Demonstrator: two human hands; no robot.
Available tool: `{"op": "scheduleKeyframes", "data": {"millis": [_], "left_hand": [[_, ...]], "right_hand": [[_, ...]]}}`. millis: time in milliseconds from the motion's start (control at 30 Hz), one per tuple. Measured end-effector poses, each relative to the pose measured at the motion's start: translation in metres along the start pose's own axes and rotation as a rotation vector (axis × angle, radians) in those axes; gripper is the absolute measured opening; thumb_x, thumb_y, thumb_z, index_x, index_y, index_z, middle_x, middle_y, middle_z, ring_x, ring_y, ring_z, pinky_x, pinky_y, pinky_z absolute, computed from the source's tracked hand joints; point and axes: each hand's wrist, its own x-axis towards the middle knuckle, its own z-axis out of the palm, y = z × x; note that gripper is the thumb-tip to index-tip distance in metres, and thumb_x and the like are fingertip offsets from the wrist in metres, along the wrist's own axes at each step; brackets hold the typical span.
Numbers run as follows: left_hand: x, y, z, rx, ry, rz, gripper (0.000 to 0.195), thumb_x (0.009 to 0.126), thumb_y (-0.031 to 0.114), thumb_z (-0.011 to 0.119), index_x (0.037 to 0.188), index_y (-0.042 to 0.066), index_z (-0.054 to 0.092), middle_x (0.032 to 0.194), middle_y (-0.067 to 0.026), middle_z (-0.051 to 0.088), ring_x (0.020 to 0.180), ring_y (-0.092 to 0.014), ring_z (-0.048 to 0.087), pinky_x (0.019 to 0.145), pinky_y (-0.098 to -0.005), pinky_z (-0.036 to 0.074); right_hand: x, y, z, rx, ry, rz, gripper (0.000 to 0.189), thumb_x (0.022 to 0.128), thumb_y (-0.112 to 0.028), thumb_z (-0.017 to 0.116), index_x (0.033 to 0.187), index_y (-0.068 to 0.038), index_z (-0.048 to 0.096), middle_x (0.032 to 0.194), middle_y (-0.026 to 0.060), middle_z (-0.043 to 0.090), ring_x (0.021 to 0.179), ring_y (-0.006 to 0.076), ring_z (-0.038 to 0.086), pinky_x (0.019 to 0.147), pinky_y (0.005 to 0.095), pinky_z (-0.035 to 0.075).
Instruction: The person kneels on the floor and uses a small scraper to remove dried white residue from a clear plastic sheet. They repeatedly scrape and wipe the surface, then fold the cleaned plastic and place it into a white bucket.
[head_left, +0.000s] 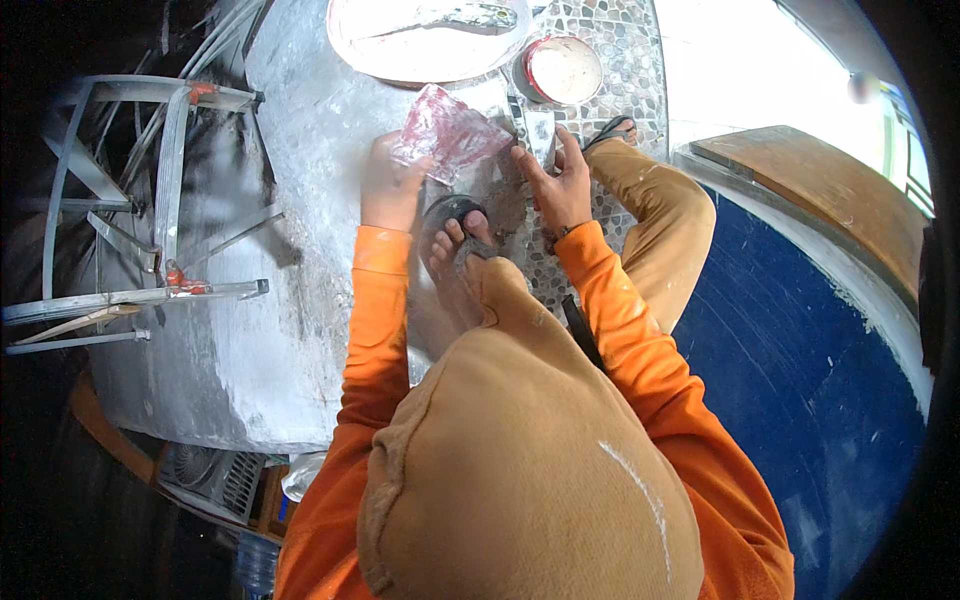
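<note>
My left hand grips the edge of a flat reddish sheet smeared with white. My right hand holds a putty knife, its whitish blade pointing away from me, close to the sheet's right corner. Ahead of both hands lies a white basin with pale material in it. Across the basin rests a smeared flat tool. Right of the basin, a round tub with a red rim holds pale paste.
A metal stepladder stands at the left on the smeared grey floor. My sandalled feet are near my hands, one on pebble-patterned flooring. On the right are a dark blue surface and a brown wooden board.
</note>
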Motion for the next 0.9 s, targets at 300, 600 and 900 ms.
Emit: {"op": "scheduleKeyframes", "data": {"millis": [300, 600, 900], "left_hand": [[0.022, 0.045, -0.038, 0.315, -0.446, 0.035, 0.032, 0.102, 0.016, 0.066, 0.132, 0.003, 0.062, 0.09, -0.0061, 0.072, 0.072, -0.011, 0.062, 0.068, -0.0283, 0.053], [0.002, 0.059, -0.013, 0.696, -0.316, 0.087, 0.036, 0.092, 0.03, 0.078, 0.109, 0.004, 0.06, 0.084, -0.0207, 0.07, 0.079, -0.037, 0.072, 0.07, -0.0441, 0.054], [0.098, 0.081, -0.013, -0.156, 0.523, -0.201, 0.059, 0.098, 0.031, 0.074, 0.145, 0.006, 0.049, 0.108, -0.0103, 0.069, 0.092, -0.02, 0.066, 0.085, -0.0363, 0.054]], "right_hand": [[0.023, 0.009, -0.018, -0.113, 0.003, 0.091, 0.062, 0.085, -0.025, 0.086, 0.134, 0.002, 0.058, 0.113, 0.0138, 0.073, 0.092, 0.0182, 0.07, 0.081, 0.0342, 0.057], [0.006, -0.014, -0.024, 0.034, 0.005, 0.148, 0.055, 0.097, -0.026, 0.074, 0.141, 0.001, 0.057, 0.125, 0.0134, 0.07, 0.104, 0.018, 0.067, 0.088, 0.0336, 0.054], [0.01, -0.013, -0.02, -0.531, -0.17, -0.53, 0.058, 0.09, -0.021, 0.076, 0.141, -0.002, 0.058, 0.105, 0.0172, 0.069, 0.088, 0.0298, 0.069, 0.079, 0.0389, 0.057]]}}
